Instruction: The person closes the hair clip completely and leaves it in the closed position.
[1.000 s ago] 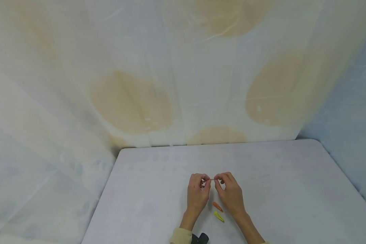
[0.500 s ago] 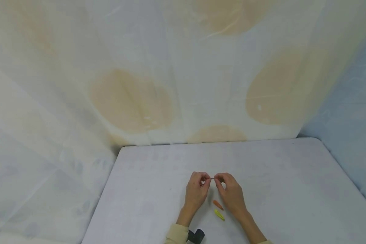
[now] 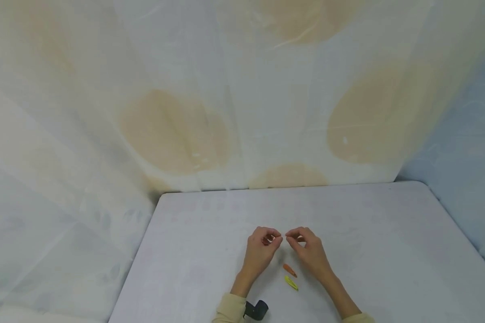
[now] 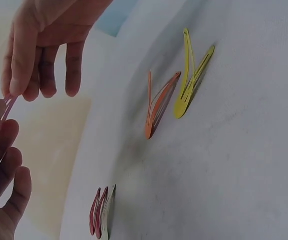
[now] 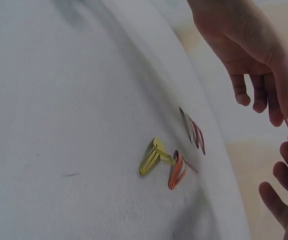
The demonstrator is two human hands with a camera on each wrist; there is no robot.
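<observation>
The yellow clip (image 3: pixel 290 282) and orange clip (image 3: pixel 289 269) lie on the table (image 3: pixel 388 251) between the wrists, as before. Beyond them, the left hand (image 3: pixel 260 251) pinches a pink clip (image 4: pixel 7 108) in curled fingertips. The right hand (image 3: pixel 309 251), which shared that clip a moment ago, has drawn slightly away; whether its curled fingers keep touching the clip I cannot tell.

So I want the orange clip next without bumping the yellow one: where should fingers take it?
Pinch the orange hair clip at its joined narrow end, coming from above on the side away from the yellow hair clip. It lies sprung open on the table, so that end looks firmest.
</observation>
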